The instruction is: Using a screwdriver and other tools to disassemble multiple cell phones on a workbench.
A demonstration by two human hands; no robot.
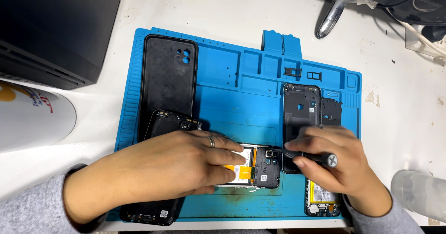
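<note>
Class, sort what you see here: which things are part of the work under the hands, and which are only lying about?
In use:
left hand pressing the opened phone
right hand holding a screwdriver
blue mat

Lying about:
black phone case
black back cover
second phone under the right hand
black box

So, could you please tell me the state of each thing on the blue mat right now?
Opened phone with orange ribbon cable: back off, pinned by left hand.
Black-handled screwdriver: gripped in right hand.
Black rear cover: detached, lying flat.
Blue silicone mat: flat on table.
</note>
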